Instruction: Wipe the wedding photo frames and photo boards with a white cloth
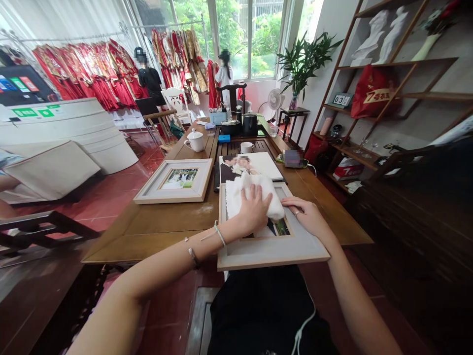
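A folded white cloth (236, 199) lies bunched over a light wooden picture frame (273, 254). From above, my left hand (254, 207) presses the cloth with its fingers spread. On the frame's right side rests my right hand (305, 213), fingers stretched out over the rim and a ring on one finger. The frame's wide pale mat surrounds a small photo (283, 227), mostly covered by cloth and hand. Its near edge juts past the table edge toward my lap. A second framed photo (180, 178) lies to the left. Behind the cloth is a large couple's portrait (266, 165).
The wooden table (166, 229) also bears a lidded white mug (195, 141), a white cup (247, 147), a black kettle (250, 124) and a phone (295, 159) on a cable. Shelves (399, 64) stand right. Two people (150, 79) are near racks of red garments.
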Action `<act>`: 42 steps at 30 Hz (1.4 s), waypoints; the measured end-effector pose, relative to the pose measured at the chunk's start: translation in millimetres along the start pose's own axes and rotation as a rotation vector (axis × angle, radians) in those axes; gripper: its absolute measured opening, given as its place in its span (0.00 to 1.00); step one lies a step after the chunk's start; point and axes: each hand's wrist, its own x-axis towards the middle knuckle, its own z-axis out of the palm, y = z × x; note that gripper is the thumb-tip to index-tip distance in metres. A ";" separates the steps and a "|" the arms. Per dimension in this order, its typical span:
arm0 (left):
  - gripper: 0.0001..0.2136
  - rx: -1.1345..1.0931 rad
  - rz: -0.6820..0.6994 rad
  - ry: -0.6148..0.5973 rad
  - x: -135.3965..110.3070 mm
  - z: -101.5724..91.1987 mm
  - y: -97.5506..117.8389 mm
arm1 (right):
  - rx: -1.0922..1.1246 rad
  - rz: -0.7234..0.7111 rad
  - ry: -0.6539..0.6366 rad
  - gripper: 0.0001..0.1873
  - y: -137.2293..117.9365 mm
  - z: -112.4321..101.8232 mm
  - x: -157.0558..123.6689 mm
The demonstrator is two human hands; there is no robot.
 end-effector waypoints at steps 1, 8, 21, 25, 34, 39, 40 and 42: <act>0.34 -0.016 0.018 -0.040 -4.3 -4.1 1.9 | -0.001 0.003 0.004 0.15 0.0 0.0 0.0; 0.35 -0.115 0.211 -0.194 -69.0 -34.7 28.7 | 0.007 0.012 0.019 0.16 -3.4 0.6 -0.2; 0.38 -0.144 0.330 -0.106 -114.8 -34.3 56.7 | 0.011 0.040 0.020 0.16 -5.2 1.1 -0.5; 0.37 -0.056 0.225 -0.108 -95.0 -28.6 58.2 | 0.017 0.021 0.022 0.16 -7.1 0.9 -0.3; 0.31 0.117 -0.112 0.016 -29.0 -3.6 19.2 | 0.026 0.022 0.022 0.16 -4.0 1.4 -0.7; 0.27 0.120 0.101 0.093 5.1 -0.7 -2.5 | 0.026 0.014 0.029 0.15 -2.1 1.4 -0.3; 0.27 0.126 0.171 0.109 11.3 -1.5 -7.3 | 0.026 0.013 0.034 0.15 -2.3 1.4 -0.2; 0.27 0.140 0.256 0.126 24.0 -3.6 -18.2 | 0.029 0.015 0.032 0.15 -3.2 1.2 -0.1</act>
